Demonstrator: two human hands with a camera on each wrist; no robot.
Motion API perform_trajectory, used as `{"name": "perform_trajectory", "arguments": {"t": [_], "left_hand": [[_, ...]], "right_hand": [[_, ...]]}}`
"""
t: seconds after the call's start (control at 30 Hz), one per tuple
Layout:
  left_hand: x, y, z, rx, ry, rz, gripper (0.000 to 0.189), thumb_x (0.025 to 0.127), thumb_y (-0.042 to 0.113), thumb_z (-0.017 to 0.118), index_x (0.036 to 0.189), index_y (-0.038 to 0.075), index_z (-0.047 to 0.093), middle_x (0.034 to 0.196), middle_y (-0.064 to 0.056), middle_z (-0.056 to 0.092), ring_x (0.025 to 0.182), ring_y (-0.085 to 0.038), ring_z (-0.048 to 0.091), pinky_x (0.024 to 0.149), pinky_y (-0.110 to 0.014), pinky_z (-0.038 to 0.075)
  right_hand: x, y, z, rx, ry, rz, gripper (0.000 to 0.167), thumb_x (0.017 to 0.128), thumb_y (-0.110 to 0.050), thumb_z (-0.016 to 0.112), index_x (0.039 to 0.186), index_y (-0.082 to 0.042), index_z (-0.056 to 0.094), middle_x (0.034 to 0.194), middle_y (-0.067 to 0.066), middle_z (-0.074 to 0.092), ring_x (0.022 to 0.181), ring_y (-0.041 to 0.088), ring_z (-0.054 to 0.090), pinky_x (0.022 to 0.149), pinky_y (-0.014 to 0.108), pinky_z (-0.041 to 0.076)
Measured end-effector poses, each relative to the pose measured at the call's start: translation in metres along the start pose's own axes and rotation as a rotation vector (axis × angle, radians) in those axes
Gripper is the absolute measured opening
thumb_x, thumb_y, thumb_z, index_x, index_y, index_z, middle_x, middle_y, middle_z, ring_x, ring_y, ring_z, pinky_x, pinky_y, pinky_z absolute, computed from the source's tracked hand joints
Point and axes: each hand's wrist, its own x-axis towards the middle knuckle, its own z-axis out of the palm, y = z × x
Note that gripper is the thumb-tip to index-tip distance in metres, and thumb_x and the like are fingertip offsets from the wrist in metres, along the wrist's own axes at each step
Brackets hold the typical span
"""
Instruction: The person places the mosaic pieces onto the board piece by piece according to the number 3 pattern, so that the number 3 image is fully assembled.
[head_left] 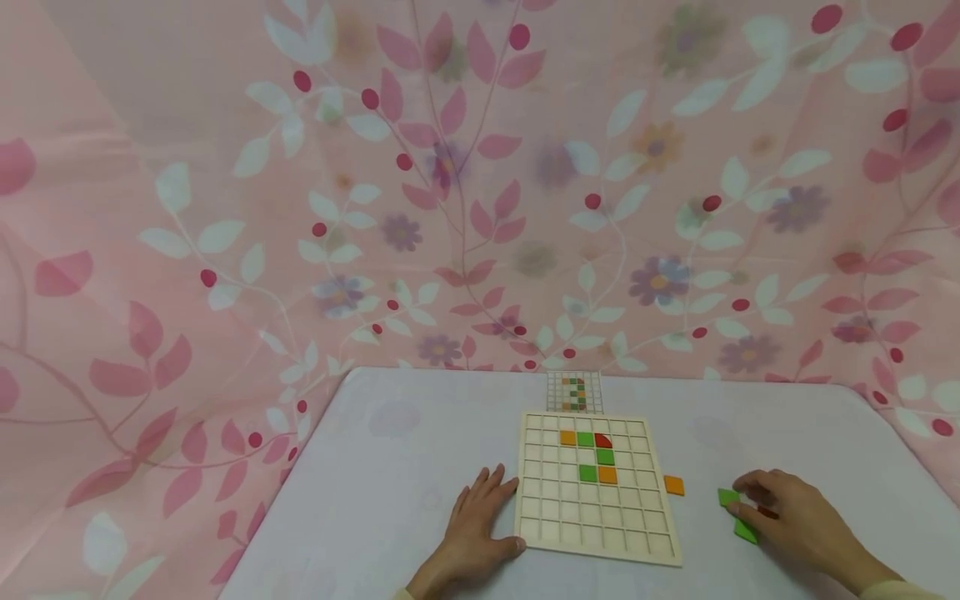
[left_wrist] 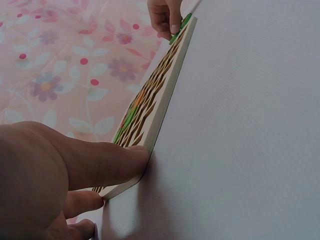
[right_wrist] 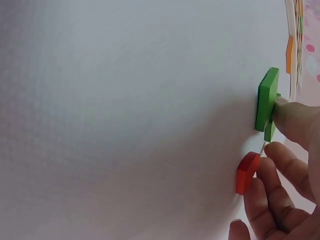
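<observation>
A cream square grid board [head_left: 592, 535] lies on the table, with orange, green and red tiles in several cells. My left hand [head_left: 480, 521] rests at its left side, fingers extended. The left thumb [left_wrist: 112, 162] presses the board's near corner in the left wrist view. To the right of the board, my right hand [head_left: 798, 517] pinches a small green tile [head_left: 728, 497] between thumb and index finger. Another green tile [right_wrist: 268, 100] lies beside the thumb. Under the curled fingers sits a red tile [right_wrist: 247, 173], partly hidden in the head view.
A single orange tile [head_left: 674, 485] lies just off the board's right edge. Behind the board is a small card [head_left: 553, 392] printed with a grid of coloured squares. White cloth [head_left: 360, 467] covers the table, and a pink floral curtain [head_left: 480, 208] hangs behind it.
</observation>
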Motion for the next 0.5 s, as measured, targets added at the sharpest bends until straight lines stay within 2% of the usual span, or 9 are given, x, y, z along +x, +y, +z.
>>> {"name": "perform_trajectory", "arguments": {"t": [0.17,0.5], "left_hand": [[0.000,0.001,0.001,0.004,0.004,0.004,0.082,0.082,0.027,0.080,0.158,0.016,0.051,0.175,-0.011,0.030,0.165,-0.038,0.015,0.130,-0.069,0.004],[0.001,0.002,0.001,0.023,0.003,0.000,0.082,0.082,0.028,0.080,0.158,0.016,0.051,0.175,-0.011,0.030,0.165,-0.038,0.015,0.129,-0.070,0.005]], "right_hand": [[0.001,0.001,-0.001,-0.017,0.044,-0.009,0.028,0.086,-0.033,0.088,0.100,-0.012,0.075,0.095,-0.001,0.074,0.082,0.016,0.073,0.068,0.027,0.059],[0.013,-0.005,-0.007,-0.101,-0.054,-0.046,0.030,0.086,-0.036,0.087,0.097,-0.011,0.074,0.087,-0.008,0.069,0.078,0.005,0.060,0.066,0.025,0.054]]}}
